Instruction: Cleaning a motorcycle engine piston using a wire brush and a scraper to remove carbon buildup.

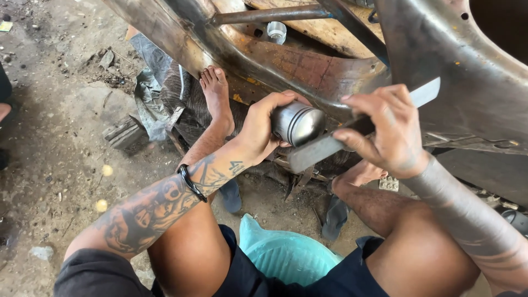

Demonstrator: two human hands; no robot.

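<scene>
My left hand (263, 129) grips a shiny metal piston (300, 124), its grooved crown turned to the right. My right hand (389, 129) holds a flat grey metal file (319, 151) that runs slantwise from lower left to upper right. The file's flat side lies against the piston's crown. Both hands are raised in front of a rusty metal vehicle frame (308, 66). My bare left foot (216, 93) rests on dark cloth by the frame.
A turquoise plastic stool (286, 253) sits between my knees. Dark sandals (335, 217) lie on the dirty concrete floor. A grey block (125, 132) and crumpled plastic lie to the left. A small metal cylinder (276, 31) stands on the frame.
</scene>
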